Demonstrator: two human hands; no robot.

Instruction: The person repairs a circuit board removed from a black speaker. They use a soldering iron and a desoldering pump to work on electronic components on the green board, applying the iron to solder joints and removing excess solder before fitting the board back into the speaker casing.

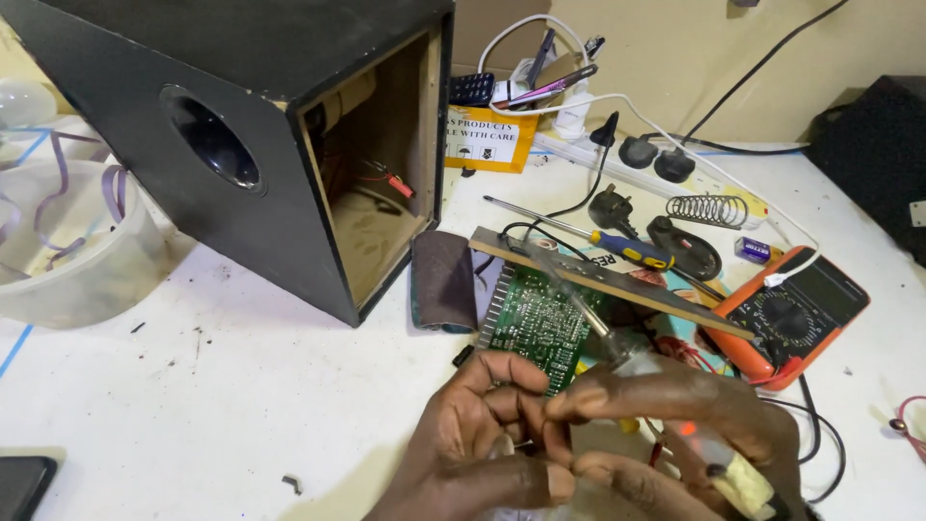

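Hands meet low in the frame over a cluttered white worktable (241,386). The left hand (473,434) curls its fingers against the near edge of a green circuit board (540,323), while the right hand (675,415) grips a soldering iron (579,309) whose tip rests on the board. The board looks light, stiff and fragile, best held by its bare edges, away from the components. Just beyond it lie a wooden strip (617,282), a screwdriver (598,236) and an orange multimeter (791,314). An open black speaker cabinet (231,154) stands at the back left, beside a clear plastic tub (68,251). A power strip (656,164) sits along the beige wall.
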